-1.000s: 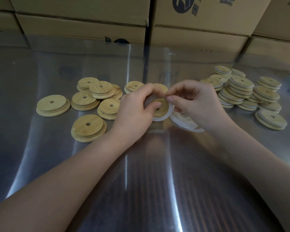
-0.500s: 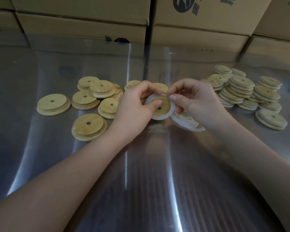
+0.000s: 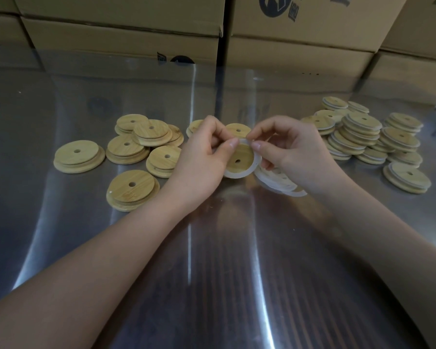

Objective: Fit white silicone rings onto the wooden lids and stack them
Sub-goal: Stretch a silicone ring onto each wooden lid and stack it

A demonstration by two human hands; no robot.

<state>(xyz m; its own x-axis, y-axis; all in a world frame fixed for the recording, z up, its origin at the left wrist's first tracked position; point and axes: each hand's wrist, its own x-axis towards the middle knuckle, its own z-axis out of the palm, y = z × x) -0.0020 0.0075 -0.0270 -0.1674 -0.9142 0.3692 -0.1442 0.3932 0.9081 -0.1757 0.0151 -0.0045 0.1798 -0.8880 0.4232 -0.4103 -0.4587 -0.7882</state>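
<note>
Pinch of left hand [image 3: 202, 159] and right hand [image 3: 296, 151] on white ring [image 3: 237, 176] round wooden lid [image 3: 241, 153], left rim behind palm.

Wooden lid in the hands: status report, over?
Left hand grips lid. Right hand pinches white ring around its rim. Spare rings beneath, nothing blocking.

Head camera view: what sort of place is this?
Probably a small packing or assembly workshop: cardboard boxes stacked behind a shiny metal table, loose wooden lids on one side, stacks of ringed lids on the other.
</note>
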